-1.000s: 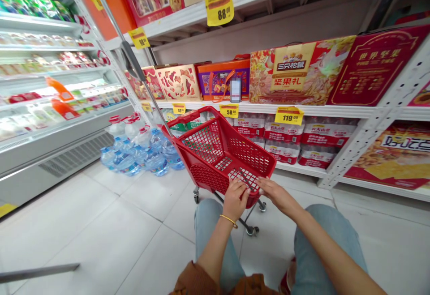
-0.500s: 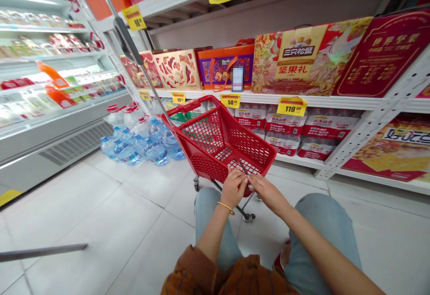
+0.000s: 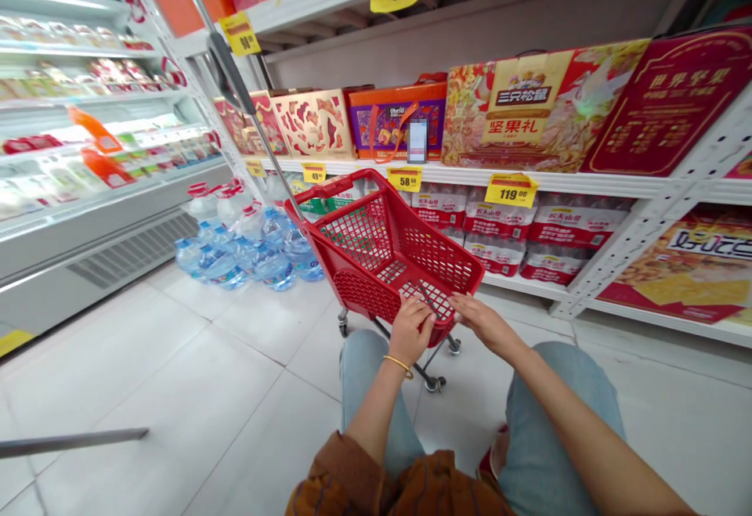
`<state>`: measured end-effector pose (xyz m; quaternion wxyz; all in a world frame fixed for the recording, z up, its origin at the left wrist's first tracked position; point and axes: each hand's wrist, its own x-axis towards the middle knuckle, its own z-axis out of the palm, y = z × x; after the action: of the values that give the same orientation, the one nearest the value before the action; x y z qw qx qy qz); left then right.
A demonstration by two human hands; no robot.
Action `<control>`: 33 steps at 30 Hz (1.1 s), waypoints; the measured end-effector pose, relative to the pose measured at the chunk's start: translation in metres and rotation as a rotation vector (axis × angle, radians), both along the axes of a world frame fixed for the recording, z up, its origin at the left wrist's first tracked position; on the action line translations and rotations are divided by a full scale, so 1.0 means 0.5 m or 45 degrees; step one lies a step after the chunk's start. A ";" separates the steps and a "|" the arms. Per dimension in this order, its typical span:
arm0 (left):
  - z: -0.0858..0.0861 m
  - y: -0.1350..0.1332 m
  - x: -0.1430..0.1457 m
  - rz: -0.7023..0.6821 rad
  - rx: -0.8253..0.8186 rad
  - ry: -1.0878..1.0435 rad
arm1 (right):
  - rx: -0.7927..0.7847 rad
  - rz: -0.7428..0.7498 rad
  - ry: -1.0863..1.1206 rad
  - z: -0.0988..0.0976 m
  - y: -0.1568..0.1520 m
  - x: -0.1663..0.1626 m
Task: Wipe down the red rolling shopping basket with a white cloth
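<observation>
1. Left hand point(image 3: 411, 330): fingers curled over the near rim of the red shopping cart point(image 3: 358, 297).
2. Right hand point(image 3: 479, 319): fingers extended, close together, flat on the same rim.
3. The red shopping cart stands on the tiled floor point(image 3: 205, 391), beside shelved gift boxes point(image 3: 529, 113).

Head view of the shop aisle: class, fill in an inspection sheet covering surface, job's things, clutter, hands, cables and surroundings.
Surface: pale tiled floor, glossy.
Job's things: red cart, mesh basket on small wheels.
Clutter: water bottles heaped on the floor beside the shelves.
Hands: left hand curled over the cart's near rim, gold bangle on its wrist; right hand flat, fingers on the same rim.
Cables: nothing seen.
Surroundings: gift boxes and yellow price tags on white shelving; chiller cabinet at left.
</observation>
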<state>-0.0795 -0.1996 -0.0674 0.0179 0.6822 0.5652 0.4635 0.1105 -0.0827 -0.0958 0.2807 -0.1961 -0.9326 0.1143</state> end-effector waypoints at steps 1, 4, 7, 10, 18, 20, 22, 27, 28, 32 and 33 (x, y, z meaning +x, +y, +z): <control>-0.001 0.000 0.002 0.012 0.009 -0.006 | 0.014 0.003 0.008 0.001 -0.004 -0.002; -0.004 -0.002 0.005 0.056 0.049 -0.017 | 0.074 0.004 0.019 0.001 -0.029 -0.015; -0.005 -0.006 0.005 0.073 0.065 -0.013 | 0.122 0.003 -0.001 -0.003 -0.070 -0.037; -0.003 -0.009 0.001 0.074 0.049 0.002 | 0.156 -0.008 0.015 -0.006 -0.105 -0.059; 0.001 -0.011 -0.013 0.046 0.032 0.056 | 0.146 0.045 0.004 0.001 -0.084 -0.053; 0.002 -0.011 -0.015 0.038 0.023 0.059 | 0.163 0.050 0.005 0.001 -0.063 -0.042; 0.003 -0.010 -0.018 0.025 0.020 0.052 | 0.169 0.035 0.021 0.002 -0.044 -0.032; 0.006 -0.012 -0.029 0.002 0.022 0.040 | 0.135 0.038 0.032 0.015 -0.023 -0.025; 0.006 -0.012 -0.033 0.001 0.024 0.039 | 0.129 0.044 0.029 0.018 -0.024 -0.028; 0.009 -0.018 -0.049 -0.005 0.016 0.051 | 0.131 0.053 0.045 0.022 -0.037 -0.047; 0.010 -0.020 -0.053 -0.002 0.008 0.063 | 0.143 0.051 0.050 0.022 -0.041 -0.052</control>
<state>-0.1058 -0.2096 -0.0626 0.0020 0.6939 0.5636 0.4482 0.0845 -0.1031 -0.0850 0.3071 -0.1591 -0.9356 0.0713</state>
